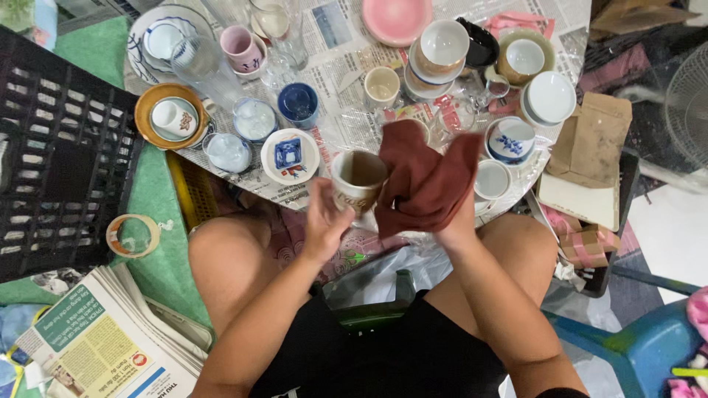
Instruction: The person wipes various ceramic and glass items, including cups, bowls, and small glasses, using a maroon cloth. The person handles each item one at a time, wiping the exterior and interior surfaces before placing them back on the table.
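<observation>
At the near edge of the counter (346,81), above the person's bare knees, the left hand (324,217) has its grip clamped on a beige mug (359,179), fingers wrapped round its side, mouth tipped up toward the camera. Just beside it, the right hand (453,221) is mostly hidden under a dark red cloth (428,177); its grip is bunched together on the cloth, which drapes over the fingers and touches the mug's right side.

Newspaper sheets under clear plastic cover the counter, and crockery crowds it. Near the left edge sits a small square-patterned white dish (290,155) with a blue motif, close to the mug. Beyond it stands a dark blue cup (298,102), with two pale glass bowls (254,119) to its left. A brown saucer (169,116) holding a small white cup lies at the left edge. Toward the far edge are a pink cup (241,47), a pink plate (396,18) and a stack of white-and-tan bowls (441,50). At the right edge sit a blue-and-white cup (511,140) and a white bowl (551,97).

Left of the counter, on the floor, a black plastic crate (59,155) stands beside a roll of tape (133,236), and a pile of newspapers (103,339) lies near the left knee.
</observation>
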